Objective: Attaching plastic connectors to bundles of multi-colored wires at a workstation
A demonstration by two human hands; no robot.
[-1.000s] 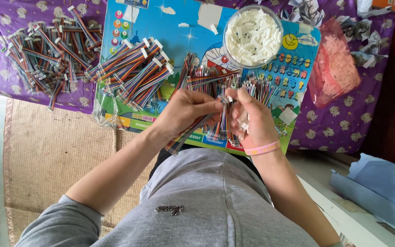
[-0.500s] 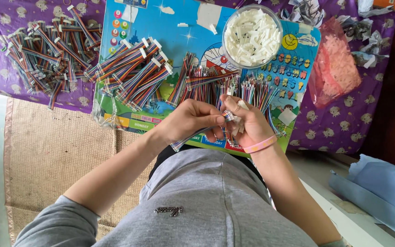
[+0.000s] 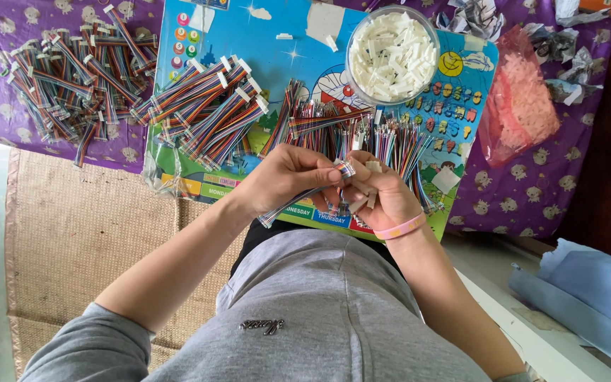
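The left hand (image 3: 288, 177) is closed around a flat rainbow-coloured ribbon cable (image 3: 298, 199), pinching it near its upper end, while the rest of the cable hangs down to the left over the colourful children's board (image 3: 277, 42). The right hand (image 3: 376, 194), which wears a pink wristband (image 3: 399, 228), is curled narrow and keeps several small white plastic connector housings (image 3: 365, 191) between fingers and palm. The cable end with its metal pins lies just between both thumbs, touching the right hand. To do this well, it seems wise to keep the pins flat and in line, hold the housing straight, and press evenly so no wire bends. Behind the hands lies a loose row of cut cables (image 3: 362, 134), a round clear bowl of white housings (image 3: 392, 55), and finished bundles (image 3: 210, 110) to the left.
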